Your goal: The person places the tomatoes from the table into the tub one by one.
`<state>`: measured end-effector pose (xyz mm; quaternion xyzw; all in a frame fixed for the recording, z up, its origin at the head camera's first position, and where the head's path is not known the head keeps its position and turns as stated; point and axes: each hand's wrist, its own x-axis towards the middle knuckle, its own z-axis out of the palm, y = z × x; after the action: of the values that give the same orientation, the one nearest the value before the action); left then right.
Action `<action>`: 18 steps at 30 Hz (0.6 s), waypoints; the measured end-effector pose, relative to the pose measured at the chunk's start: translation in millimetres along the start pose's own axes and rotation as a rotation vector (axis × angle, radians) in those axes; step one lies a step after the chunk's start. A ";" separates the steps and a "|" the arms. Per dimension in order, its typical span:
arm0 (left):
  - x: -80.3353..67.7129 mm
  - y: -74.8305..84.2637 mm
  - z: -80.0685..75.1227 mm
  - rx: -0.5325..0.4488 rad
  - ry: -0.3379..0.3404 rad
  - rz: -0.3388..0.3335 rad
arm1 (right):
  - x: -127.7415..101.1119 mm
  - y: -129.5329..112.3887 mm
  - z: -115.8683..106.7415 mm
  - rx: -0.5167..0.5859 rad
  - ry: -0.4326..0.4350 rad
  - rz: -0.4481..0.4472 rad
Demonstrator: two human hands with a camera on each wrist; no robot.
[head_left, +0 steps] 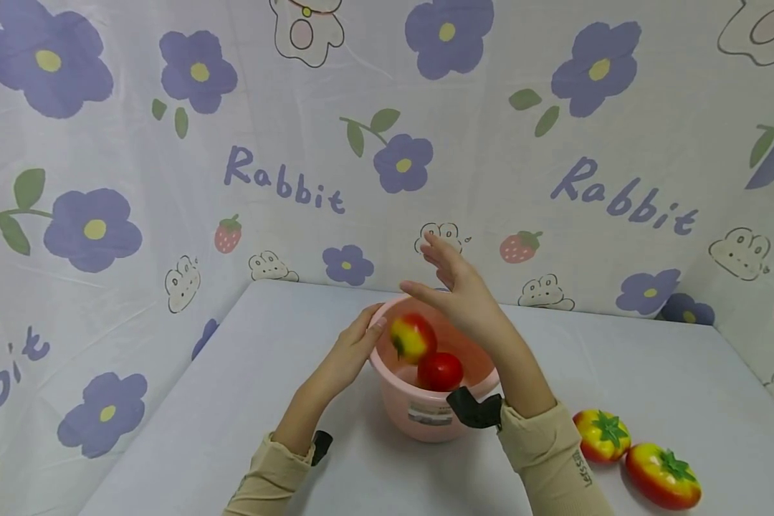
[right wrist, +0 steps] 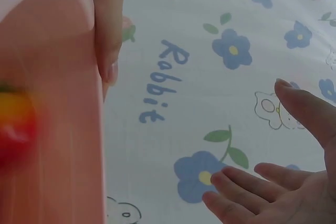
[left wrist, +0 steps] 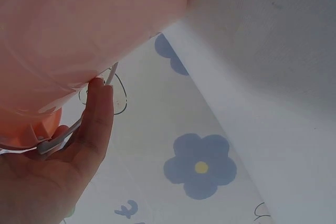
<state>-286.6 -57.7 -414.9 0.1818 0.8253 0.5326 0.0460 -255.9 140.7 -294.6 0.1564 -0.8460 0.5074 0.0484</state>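
Note:
A pink bucket (head_left: 413, 419) stands on the table. My left hand (head_left: 345, 355) holds its left side at the rim; in the left wrist view the fingers (left wrist: 97, 108) lie along the outer wall beside the light-coloured handle (left wrist: 68, 135). Inside the bucket, a red-and-yellow fruit (head_left: 414, 338) looks blurred, with a dark stem end, and a round red fruit (head_left: 440, 373) is just below it. Over the far right rim, my right hand (head_left: 461, 290) is raised with fingers extended and nothing in it. Its palm and spread fingers also show in the right wrist view.
Two red-and-yellow fruits with green leafy tops, one nearer the bucket (head_left: 602, 435) and one farther right (head_left: 663, 475), lie on the white table (head_left: 232, 401) beside my right sleeve. A patterned cloth (head_left: 490, 143) hangs behind the table and along its sides.

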 end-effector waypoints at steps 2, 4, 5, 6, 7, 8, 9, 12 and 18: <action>0.1 -0.7 0.1 -0.003 0.005 0.005 | -0.4 -0.8 -0.4 -0.005 0.004 -0.001; -0.1 -1.2 0.4 -0.008 0.003 0.003 | -0.8 -1.1 -0.8 -0.008 0.005 -0.001; -0.5 -0.9 0.5 -0.010 0.002 -0.001 | -1.0 -1.3 -0.9 -0.009 0.006 -0.003; -0.5 -0.7 0.7 -0.010 0.001 -0.004 | -1.4 -1.2 -1.1 -0.011 0.009 -0.005; -0.7 -0.2 0.8 -0.009 -0.001 -0.008 | -1.9 -1.0 -1.4 -0.015 0.013 -0.009; -0.7 0.0 1.1 -0.007 -0.001 -0.011 | -2.5 -1.0 -1.7 -0.019 0.018 -0.013; -0.7 0.3 1.3 -0.006 -0.002 -0.012 | -3.4 -0.6 -2.1 -0.021 0.023 -0.018; -0.5 0.6 2.1 -0.002 -0.003 -0.015 | -6.7 1.0 -3.6 -0.031 0.041 -0.033; -0.7 1.4 3.0 0.000 0.000 -0.022 | -13.7 5.7 -7.1 -0.045 0.067 -0.038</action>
<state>-284.8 -54.9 -415.0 0.1728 0.8271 0.5322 0.0520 -245.2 152.4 -299.3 0.1541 -0.8519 0.4924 0.0898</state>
